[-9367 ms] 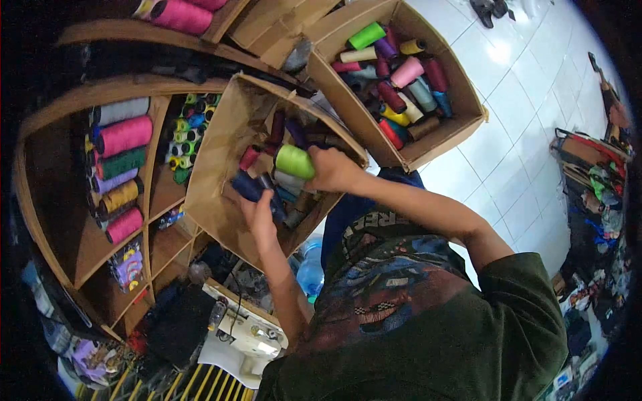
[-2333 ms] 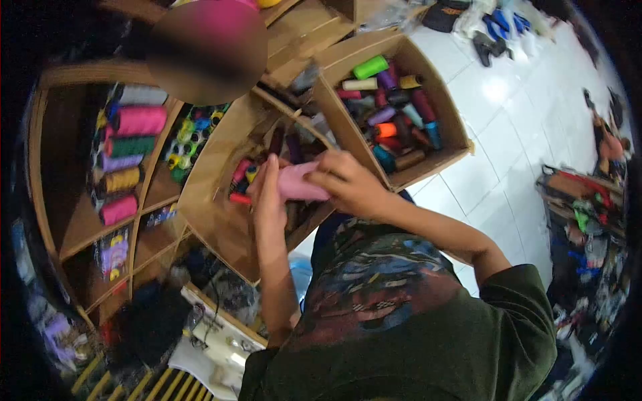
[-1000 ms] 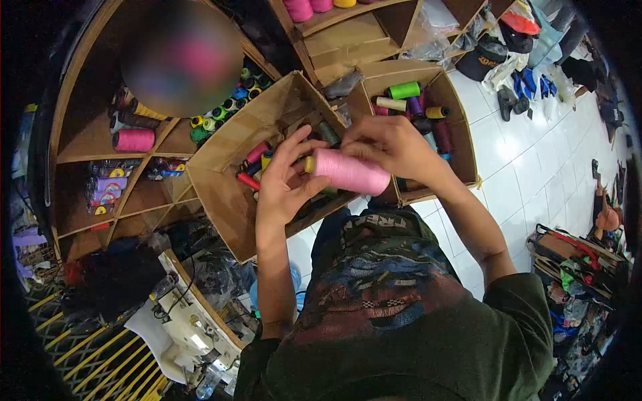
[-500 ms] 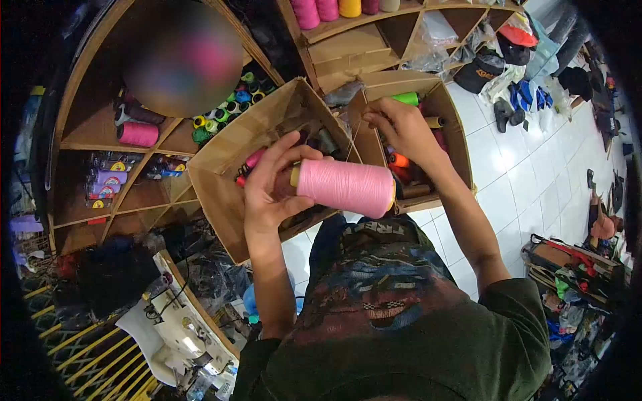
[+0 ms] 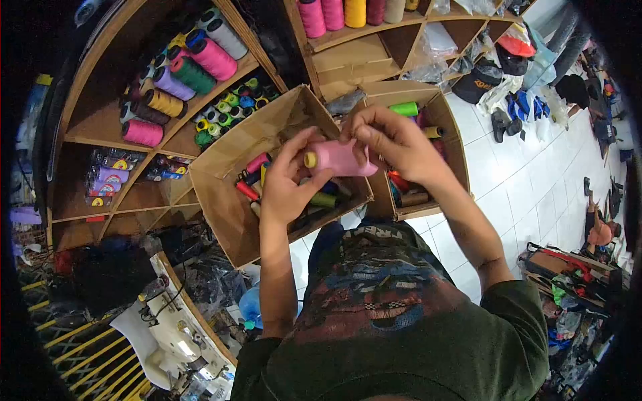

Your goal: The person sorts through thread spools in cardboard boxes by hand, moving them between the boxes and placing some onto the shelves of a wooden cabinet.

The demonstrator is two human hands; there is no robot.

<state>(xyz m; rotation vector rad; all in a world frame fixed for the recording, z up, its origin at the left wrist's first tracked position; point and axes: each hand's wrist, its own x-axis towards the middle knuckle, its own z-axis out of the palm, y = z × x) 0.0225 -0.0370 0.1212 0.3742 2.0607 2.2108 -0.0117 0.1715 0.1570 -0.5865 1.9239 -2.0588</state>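
Note:
A pale pink spool of thread point(image 5: 340, 159) lies tilted in my left hand point(image 5: 291, 179), its yellow core end facing left. The left fingers and thumb close round that end. At the spool's right part is my right hand point(image 5: 394, 146), with its fingertips pinched together close against the thread. Whatever lies in this pinch is too fine to make out, and motion blurs the spool a little. Below both hands stands an open cardboard box point(image 5: 227, 200) with several spools inside, among them a pink spool point(image 5: 258, 162).
A second cardboard box point(image 5: 457, 157) with more spools adjoins on the right. Wooden shelves point(image 5: 200, 107) full of coloured spools rise at the left, and another shelf point(image 5: 374, 37) at the back. A sewing machine point(image 5: 177, 341) stands lower left. Caps and bags lie on the tiled floor point(image 5: 491, 174).
My right hand has come down and left from above the right box to the pink spool. The spool has moved slightly up and left, and its core end now turns more toward me.

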